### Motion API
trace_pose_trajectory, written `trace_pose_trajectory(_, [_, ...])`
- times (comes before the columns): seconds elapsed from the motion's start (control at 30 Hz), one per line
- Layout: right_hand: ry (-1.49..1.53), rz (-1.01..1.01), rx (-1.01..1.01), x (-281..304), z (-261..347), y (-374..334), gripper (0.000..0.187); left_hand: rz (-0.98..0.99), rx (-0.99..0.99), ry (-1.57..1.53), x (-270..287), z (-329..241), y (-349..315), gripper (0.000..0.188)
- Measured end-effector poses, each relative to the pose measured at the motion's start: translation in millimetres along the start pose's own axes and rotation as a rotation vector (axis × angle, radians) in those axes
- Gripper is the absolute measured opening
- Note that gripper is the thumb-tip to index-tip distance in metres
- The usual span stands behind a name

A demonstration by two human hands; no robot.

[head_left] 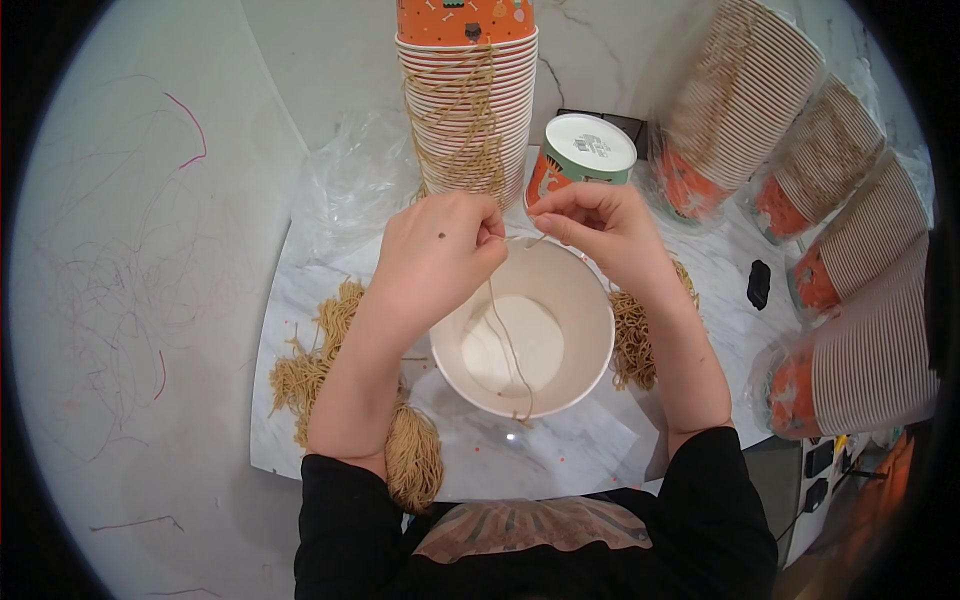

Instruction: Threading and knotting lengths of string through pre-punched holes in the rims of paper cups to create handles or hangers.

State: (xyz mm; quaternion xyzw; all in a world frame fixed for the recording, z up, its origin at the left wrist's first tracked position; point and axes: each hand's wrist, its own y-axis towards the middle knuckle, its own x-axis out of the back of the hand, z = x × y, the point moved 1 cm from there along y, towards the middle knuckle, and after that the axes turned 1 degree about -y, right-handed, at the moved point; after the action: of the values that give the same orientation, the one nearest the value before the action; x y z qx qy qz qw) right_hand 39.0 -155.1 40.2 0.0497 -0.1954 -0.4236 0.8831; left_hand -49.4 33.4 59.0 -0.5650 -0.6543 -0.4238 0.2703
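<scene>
A large white paper tub (470, 375) stands upright and open on the marbled table in front of me. Over its far rim, my left hand (445, 245) pinches a thin tan cord (508, 345), whose loose end hangs down across the inside and past the near rim. Close by on the right, my right hand (605, 225) has its thumb and forefinger pinched together on the cord at the far rim. The fingertips hide just how the cord meets the rim there.
Tan cord bundles (415, 458) lie by my left forearm, and another cord pile (635, 340) by my right. Behind stand a tall tub stack (465, 110) draped with cord and an upturned tub (590, 145). Several wrapped tub stacks (740, 85) line the right; clear plastic (350, 175) lies back left.
</scene>
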Motion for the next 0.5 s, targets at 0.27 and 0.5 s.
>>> trace_pose_trajectory(0.27, [0.056, -0.031, 0.060, -1.2, -5.2, 0.9, 0.015, -0.041, 0.016, -0.281, 0.8, -1.7, 2.3, 0.012])
trace_pose_trajectory(0.5, [-0.032, -0.092, 0.030, -8.7, -14.3, 5.5, 0.013, -0.023, 0.013, -0.498, -13.8, 12.2, 14.2, 0.016])
